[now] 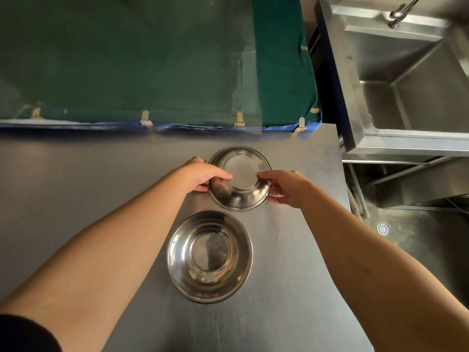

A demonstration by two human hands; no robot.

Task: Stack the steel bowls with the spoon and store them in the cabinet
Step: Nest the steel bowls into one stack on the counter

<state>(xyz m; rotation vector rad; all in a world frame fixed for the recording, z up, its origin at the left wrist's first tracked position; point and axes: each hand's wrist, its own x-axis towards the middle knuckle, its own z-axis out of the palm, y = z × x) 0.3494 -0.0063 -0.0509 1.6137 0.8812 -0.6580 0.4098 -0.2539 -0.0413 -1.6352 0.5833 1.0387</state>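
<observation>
fingers [223, 176] of both hands pinch the far steel bowl's [239, 177] rim, thumbs inside.

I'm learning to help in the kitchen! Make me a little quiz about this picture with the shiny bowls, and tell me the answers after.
1. How many steel bowls sit on the table?
2. True or false: a spoon lies inside the near bowl.
3. Which hands grip the far bowl? A) left only B) right only C) both

Key:
1. Two.
2. False. The near bowl is empty, and no spoon shows anywhere.
3. C. The left hand holds its left rim and the right hand holds its right rim.
</observation>
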